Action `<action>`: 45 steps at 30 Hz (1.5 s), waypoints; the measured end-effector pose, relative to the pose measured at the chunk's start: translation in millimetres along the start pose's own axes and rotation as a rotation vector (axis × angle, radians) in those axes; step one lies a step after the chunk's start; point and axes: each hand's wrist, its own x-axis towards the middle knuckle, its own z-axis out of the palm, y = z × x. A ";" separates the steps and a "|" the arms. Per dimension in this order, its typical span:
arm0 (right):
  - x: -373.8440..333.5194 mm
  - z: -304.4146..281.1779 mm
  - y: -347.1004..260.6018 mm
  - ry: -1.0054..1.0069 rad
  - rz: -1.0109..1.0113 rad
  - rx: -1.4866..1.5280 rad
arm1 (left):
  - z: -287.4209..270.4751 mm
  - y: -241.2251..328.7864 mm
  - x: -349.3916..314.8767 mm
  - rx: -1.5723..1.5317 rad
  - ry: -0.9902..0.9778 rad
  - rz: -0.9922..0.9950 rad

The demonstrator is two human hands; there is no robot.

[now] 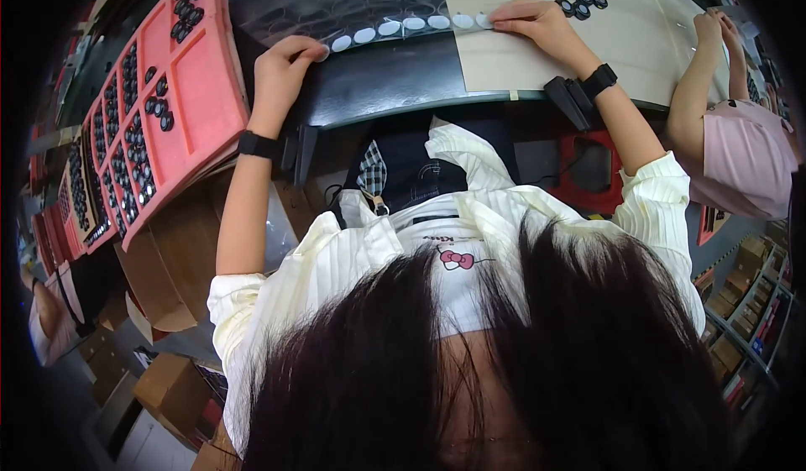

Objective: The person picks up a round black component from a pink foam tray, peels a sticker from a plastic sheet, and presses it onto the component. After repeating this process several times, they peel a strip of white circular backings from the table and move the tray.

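Observation:
A row of small white discs (389, 28) runs between my two hands, along the edge of what looks like clear film. At its left end my left hand (284, 70) pinches thumb and fingertips together. My right hand (541, 30) pinches the right end, above a beige sheet (537, 64). Beyond the row lies a clear sheet (336, 1) marked with round outlines on the dark tabletop (386, 81). Whether the row is separate from that sheet, I cannot tell.
To my left sit pink compartment trays (206, 93) holding several round black pieces (134, 139). More black round pieces (581, 1) lie on the beige sheet's far side. A co-worker's arms (701, 68) are at the right. Cardboard boxes (172, 391) stand lower left.

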 end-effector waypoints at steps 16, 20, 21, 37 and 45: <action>12.6 39.3 -5.1 0.447 0.267 0.423 | 15.3 -12.3 12.0 0.041 0.052 -0.051; 14.7 30.2 -43.0 0.313 0.320 0.497 | 3.7 -20.1 9.4 -0.011 -0.005 -0.159; 13.8 25.3 -49.9 0.226 0.367 0.516 | 4.9 -15.1 11.4 0.049 0.003 -0.194; 0.0 48.8 -12.5 0.386 0.314 0.307 | 12.2 21.5 2.0 0.379 0.117 -0.290; 13.0 44.5 -11.3 0.503 0.425 0.191 | 8.7 4.1 3.8 0.554 0.019 -0.384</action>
